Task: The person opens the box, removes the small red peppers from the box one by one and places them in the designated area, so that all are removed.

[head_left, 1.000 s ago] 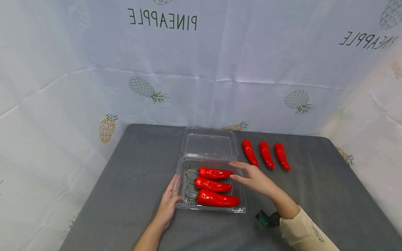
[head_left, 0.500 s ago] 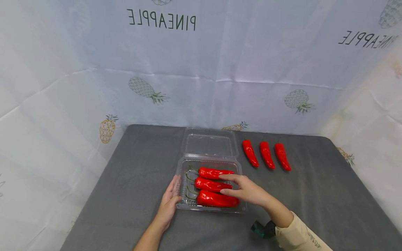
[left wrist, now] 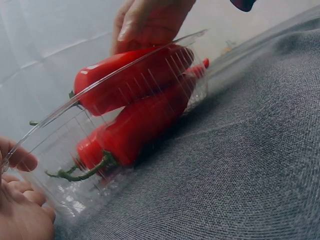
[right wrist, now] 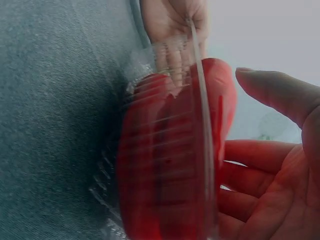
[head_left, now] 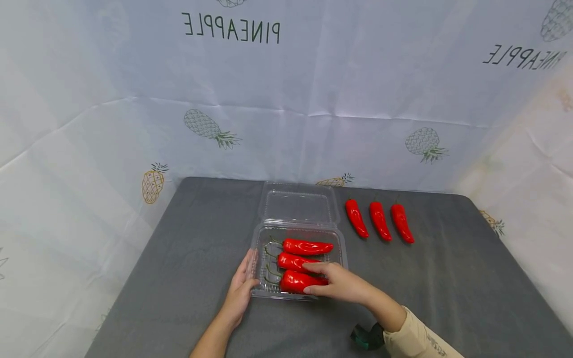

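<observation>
A clear plastic clamshell container (head_left: 344,243) lies open on the table with red chili peppers inside. My left hand (head_left: 237,293) grips its left side, the thumb over the rim and the fingers against the outer wall. The far pepper (head_left: 308,246), the middle pepper (head_left: 293,261) and the near pepper (head_left: 295,282) lie side by side, green stems pointing left. My right hand (head_left: 342,283) reaches over the right side to the near pepper, covering its tip. In the right wrist view the thumb (right wrist: 270,92) stands apart from the pepper (right wrist: 217,85), and the fingers (right wrist: 255,155) extend behind it.
Behind the right side of the container lie a left loose pepper (head_left: 356,219), a middle loose pepper (head_left: 380,221) and a right loose pepper (head_left: 402,223). The container's lid (head_left: 299,204) is folded back flat on the grey tablecloth (head_left: 215,223). A pineapple-print curtain (head_left: 286,89) hangs behind.
My right hand has moved left and nearer, from the tip of the far pepper, across the middle one, to the near pepper. My left hand and the container stay in place.
</observation>
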{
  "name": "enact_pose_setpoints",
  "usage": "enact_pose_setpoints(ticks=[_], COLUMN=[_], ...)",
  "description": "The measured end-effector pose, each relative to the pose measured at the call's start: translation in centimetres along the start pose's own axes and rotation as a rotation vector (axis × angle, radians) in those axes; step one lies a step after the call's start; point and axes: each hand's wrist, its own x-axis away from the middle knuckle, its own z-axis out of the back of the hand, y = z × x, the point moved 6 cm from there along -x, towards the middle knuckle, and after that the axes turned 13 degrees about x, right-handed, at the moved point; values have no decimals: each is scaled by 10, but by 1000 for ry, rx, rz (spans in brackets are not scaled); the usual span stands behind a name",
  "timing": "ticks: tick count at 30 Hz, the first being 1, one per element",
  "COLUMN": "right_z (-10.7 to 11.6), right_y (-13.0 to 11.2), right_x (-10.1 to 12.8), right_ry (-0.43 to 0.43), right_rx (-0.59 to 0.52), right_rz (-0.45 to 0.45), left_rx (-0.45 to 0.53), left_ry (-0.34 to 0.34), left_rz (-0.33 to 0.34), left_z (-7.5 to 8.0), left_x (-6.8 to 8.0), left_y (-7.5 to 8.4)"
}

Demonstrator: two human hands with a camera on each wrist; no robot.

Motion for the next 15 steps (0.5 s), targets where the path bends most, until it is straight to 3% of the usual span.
enact_pose_setpoints(ticks=[15], right_z=[-10], right_y=[-1], right_x=[-1], right_ry=[19], right_rx=[69], right_rz=[5], left_rx=[5], left_ry=[-16], left_rz=[-17], left_z=[0], left_x=[0], left_y=[-1])
